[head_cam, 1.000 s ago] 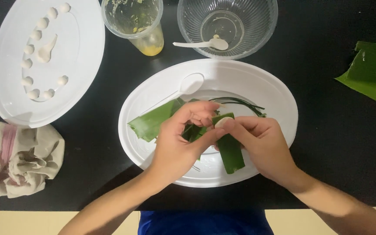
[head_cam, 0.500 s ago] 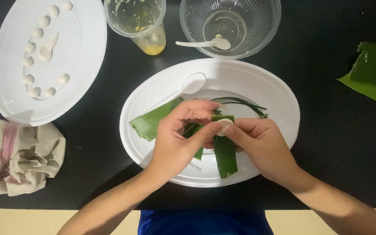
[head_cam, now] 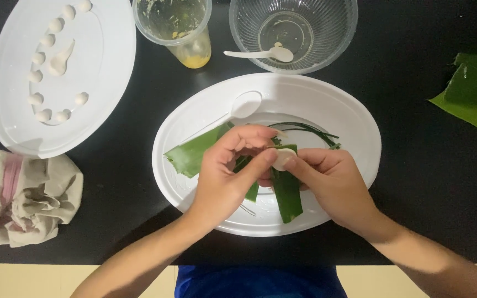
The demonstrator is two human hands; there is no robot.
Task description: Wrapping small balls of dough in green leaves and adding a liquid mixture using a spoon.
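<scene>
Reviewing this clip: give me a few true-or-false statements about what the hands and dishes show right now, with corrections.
1. Both hands, left hand and right hand, pinch a small white dough piece. True.
2. The hands work over an oval white plate. True.
3. The clear bowl is full of dough balls. False: it holds only a white spoon.
4. The crumpled cloth lies at the right. False: it lies at the left.
5. Green leaf strips lie on the plate. True.

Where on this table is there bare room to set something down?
Free: the black table right of the oval plate, below the green leaves; also between that plate and the cloth. Crowded: the top edge, with cup and bowl, and the plate under both hands.
</scene>
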